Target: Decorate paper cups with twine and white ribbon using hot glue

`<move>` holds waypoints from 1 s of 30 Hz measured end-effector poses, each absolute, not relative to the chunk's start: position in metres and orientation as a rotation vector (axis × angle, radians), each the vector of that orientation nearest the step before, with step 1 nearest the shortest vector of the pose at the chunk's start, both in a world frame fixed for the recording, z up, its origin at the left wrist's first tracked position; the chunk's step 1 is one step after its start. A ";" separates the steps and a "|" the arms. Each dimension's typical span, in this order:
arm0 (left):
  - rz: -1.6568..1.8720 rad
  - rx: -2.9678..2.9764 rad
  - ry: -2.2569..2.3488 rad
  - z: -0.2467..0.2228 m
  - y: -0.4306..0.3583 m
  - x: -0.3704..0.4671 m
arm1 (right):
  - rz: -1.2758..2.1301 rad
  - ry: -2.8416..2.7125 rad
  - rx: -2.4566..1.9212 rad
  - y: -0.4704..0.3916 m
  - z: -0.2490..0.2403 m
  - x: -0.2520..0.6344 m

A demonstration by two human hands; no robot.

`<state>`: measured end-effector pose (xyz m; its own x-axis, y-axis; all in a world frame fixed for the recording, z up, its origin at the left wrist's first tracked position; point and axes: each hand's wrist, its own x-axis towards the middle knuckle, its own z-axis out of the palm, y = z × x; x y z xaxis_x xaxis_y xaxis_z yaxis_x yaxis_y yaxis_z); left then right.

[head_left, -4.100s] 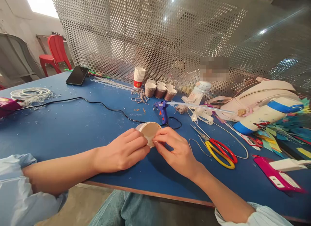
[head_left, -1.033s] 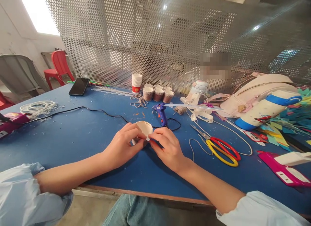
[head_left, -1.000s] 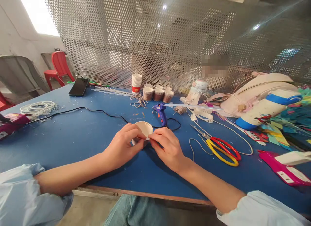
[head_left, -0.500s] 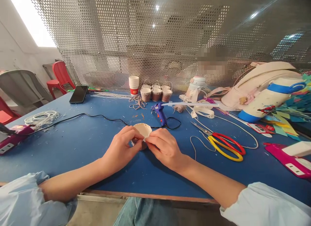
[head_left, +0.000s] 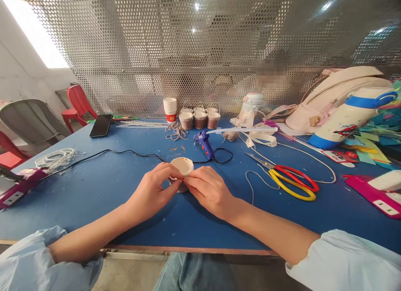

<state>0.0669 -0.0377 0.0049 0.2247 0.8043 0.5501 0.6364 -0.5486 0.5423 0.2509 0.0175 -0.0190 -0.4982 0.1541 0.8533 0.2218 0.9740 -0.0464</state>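
Observation:
A small cup [head_left: 182, 165] with a pale rim and inside stands on the blue table, near the middle of the view. My left hand [head_left: 159, 188] pinches at the near side of its rim, thumb against fingers. From the right, my right hand [head_left: 208, 188] meets it there, fingers pressed together at the same spot. The fingertips hide most of the cup's front wall. Just behind the hands a blue glue gun [head_left: 205, 145] rests on its stand, a long clear stick coming out of its back.
Scissors [head_left: 290, 178] with red and yellow handles lie right of my hands, beside loose cord. Finished small cups [head_left: 199, 120] and stacked paper cups [head_left: 170, 109] stand at the back. A phone [head_left: 101, 125] lies back left, a bottle [head_left: 347, 120] and bag [head_left: 328, 99] back right.
The view has shifted slightly. Both hands stay at the cup's near rim, with the fingertips now closer together and the cup looking a little more upright.

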 end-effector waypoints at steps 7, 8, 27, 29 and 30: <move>1.235 2.134 1.476 0.011 -0.038 0.067 | -0.173 -2.209 -0.263 0.013 -0.022 0.255; 1.240 2.094 1.505 0.012 -0.038 0.068 | -0.195 -2.224 -0.269 0.012 -0.021 0.255; 1.212 2.238 1.513 0.009 -0.039 0.071 | -0.357 -2.317 -0.292 0.003 -0.025 0.260; 1.223 2.222 1.515 0.009 -0.039 0.071 | -0.368 -2.321 -0.299 0.003 -0.026 0.260; 1.225 2.214 1.515 0.009 -0.039 0.071 | -0.371 -2.326 -0.302 0.003 -0.027 0.260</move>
<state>0.0715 -0.0390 0.0093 0.1351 0.8435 0.5198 0.6848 -0.4587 0.5663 0.2600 0.0032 -0.0265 -0.6920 0.1054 0.7142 0.3225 0.9303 0.1751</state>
